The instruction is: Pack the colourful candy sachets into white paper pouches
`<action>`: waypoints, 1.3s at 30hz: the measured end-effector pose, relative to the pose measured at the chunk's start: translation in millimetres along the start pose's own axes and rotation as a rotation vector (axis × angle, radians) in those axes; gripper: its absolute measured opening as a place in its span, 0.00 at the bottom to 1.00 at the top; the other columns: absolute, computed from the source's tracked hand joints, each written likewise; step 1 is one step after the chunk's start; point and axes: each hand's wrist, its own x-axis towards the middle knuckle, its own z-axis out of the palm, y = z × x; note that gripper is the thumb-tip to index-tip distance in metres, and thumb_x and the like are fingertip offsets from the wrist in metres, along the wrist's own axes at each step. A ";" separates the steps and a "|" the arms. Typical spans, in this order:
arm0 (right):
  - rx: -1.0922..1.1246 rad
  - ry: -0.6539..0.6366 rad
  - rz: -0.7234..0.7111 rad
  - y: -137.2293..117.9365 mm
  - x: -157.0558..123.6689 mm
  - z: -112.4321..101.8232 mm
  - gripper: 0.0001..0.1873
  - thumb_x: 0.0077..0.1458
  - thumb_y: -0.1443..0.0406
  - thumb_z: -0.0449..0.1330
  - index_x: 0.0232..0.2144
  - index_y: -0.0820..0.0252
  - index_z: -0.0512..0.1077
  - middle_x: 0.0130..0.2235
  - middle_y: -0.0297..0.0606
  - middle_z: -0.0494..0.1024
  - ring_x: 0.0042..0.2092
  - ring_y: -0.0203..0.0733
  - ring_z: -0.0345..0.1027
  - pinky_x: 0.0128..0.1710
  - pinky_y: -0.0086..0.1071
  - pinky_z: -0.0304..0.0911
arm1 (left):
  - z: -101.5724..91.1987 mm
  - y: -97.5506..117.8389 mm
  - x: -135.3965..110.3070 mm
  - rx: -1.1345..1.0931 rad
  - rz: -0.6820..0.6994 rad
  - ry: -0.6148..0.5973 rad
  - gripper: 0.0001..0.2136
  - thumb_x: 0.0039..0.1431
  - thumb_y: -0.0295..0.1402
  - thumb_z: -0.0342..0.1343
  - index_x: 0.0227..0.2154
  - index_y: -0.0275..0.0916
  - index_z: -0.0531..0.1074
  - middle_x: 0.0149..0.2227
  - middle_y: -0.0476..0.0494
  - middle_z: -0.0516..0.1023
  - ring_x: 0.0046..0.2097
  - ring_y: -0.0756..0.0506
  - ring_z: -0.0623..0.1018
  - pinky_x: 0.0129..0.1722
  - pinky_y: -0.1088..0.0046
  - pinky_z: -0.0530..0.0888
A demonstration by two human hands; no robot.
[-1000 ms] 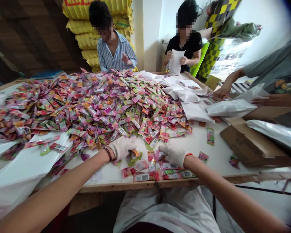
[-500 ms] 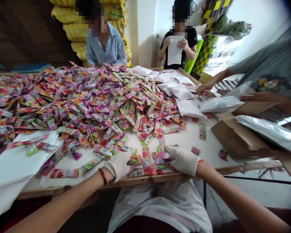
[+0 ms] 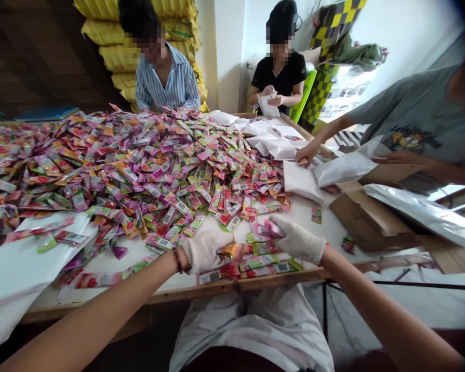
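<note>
Both my hands wear white knit gloves at the table's near edge. My left hand (image 3: 205, 249) is closed on an orange-red sachet (image 3: 231, 251), just above a small bunch of sachets (image 3: 256, 263) lying by the edge. My right hand (image 3: 297, 239) pinches a pink sachet (image 3: 270, 228) lifted off that bunch. A huge heap of colourful sachets (image 3: 120, 160) covers the white table (image 3: 325, 232) beyond my hands.
White pouches (image 3: 273, 137) lie at the far right of the heap, a white sheet (image 3: 27, 256) at the left. An open cardboard box (image 3: 366, 219) stands right. Three people work around the table; one person's hand (image 3: 306, 154) presses a pouch.
My hands dragged sachets toward the table edge, then rose a little; the right hand has picked up a pink sachet. The person at the far end lowered a white pouch.
</note>
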 end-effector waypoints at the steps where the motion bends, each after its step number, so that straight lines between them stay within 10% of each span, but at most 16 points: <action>1: -0.061 -0.034 0.007 -4.1 2.4 3.9 0.31 0.46 0.63 0.59 0.55 0.60 0.66 0.45 0.45 0.78 0.42 0.49 0.72 0.40 0.34 0.65 | 3.6 0.1 8.5 0.051 0.043 -0.053 0.07 0.52 0.33 0.55 0.34 0.39 0.71 0.32 0.46 0.74 0.33 0.47 0.71 0.33 0.72 0.66; 11: -0.226 -0.090 -0.023 29.3 2.5 24.5 0.24 0.45 0.64 0.60 0.48 0.59 0.74 0.46 0.47 0.78 0.45 0.50 0.72 0.45 0.35 0.63 | 14.3 -31.4 32.7 0.208 0.069 -0.136 0.06 0.48 0.32 0.55 0.31 0.39 0.74 0.35 0.41 0.75 0.35 0.42 0.74 0.34 0.66 0.67; 18: 0.080 0.121 0.083 32.9 0.5 15.8 0.32 0.45 0.69 0.59 0.55 0.60 0.66 0.50 0.44 0.76 0.49 0.48 0.70 0.48 0.35 0.63 | -5.4 -24.0 3.7 -0.239 -0.367 0.124 0.16 0.52 0.29 0.53 0.45 0.41 0.68 0.42 0.44 0.76 0.42 0.45 0.75 0.43 0.69 0.71; 25: 0.010 -0.005 0.197 -2.5 19.0 35.6 0.30 0.41 0.57 0.67 0.48 0.60 0.71 0.40 0.45 0.79 0.40 0.49 0.72 0.37 0.33 0.62 | 25.3 16.5 -13.4 -0.136 -0.627 -0.228 0.19 0.42 0.42 0.63 0.37 0.40 0.70 0.34 0.44 0.77 0.36 0.41 0.77 0.31 0.71 0.68; 28: 0.024 -0.041 0.197 -2.9 17.3 40.1 0.23 0.42 0.62 0.64 0.44 0.61 0.73 0.39 0.45 0.79 0.39 0.47 0.72 0.36 0.31 0.62 | 33.6 16.6 -16.5 -0.039 -0.579 -0.272 0.10 0.49 0.38 0.56 0.34 0.40 0.71 0.34 0.41 0.77 0.37 0.40 0.77 0.33 0.69 0.68; 32: 0.224 -0.032 0.131 9.2 8.8 18.9 0.13 0.43 0.68 0.58 0.35 0.60 0.74 0.26 0.33 0.76 0.27 0.37 0.67 0.26 0.27 0.59 | 22.0 12.1 -13.7 -0.047 -0.301 -0.029 0.07 0.50 0.32 0.53 0.33 0.40 0.70 0.38 0.42 0.76 0.40 0.43 0.75 0.39 0.70 0.69; 39: 0.056 0.090 -0.030 25.2 29.3 -2.1 0.25 0.40 0.69 0.58 0.46 0.62 0.70 0.38 0.40 0.77 0.36 0.40 0.69 0.35 0.28 0.62 | 33.5 47.0 37.5 -0.122 -0.134 0.026 0.12 0.53 0.29 0.52 0.42 0.38 0.68 0.39 0.41 0.76 0.41 0.43 0.74 0.42 0.69 0.70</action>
